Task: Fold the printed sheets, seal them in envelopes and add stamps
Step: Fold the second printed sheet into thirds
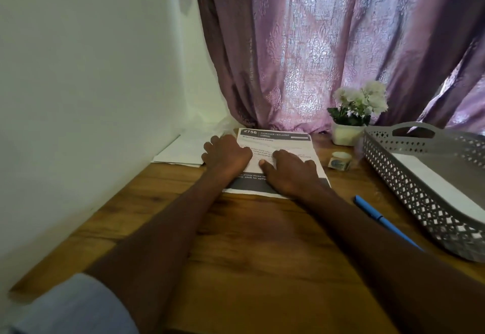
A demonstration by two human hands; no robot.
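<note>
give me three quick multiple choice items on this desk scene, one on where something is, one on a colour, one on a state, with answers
1. Where does the blue pen lie on the wooden table?
A. between the printed white paper sheet and the grey perforated plastic basket
B. inside the basket
C. on top of the sheet

2. What colour is the patterned curtain behind the table?
A. green
B. purple
C. yellow

3. What are the hands doing?
A. both lifted in the air
B. both resting on the printed sheet
C. one holding the pen

Answers:
1. A, the pen lies on bare wood, right of the sheet and left of the basket.
2. B, the fabric is purple-pink throughout.
3. B, the left hand and right hand lie on the sheet, which looks unfolded.
</note>
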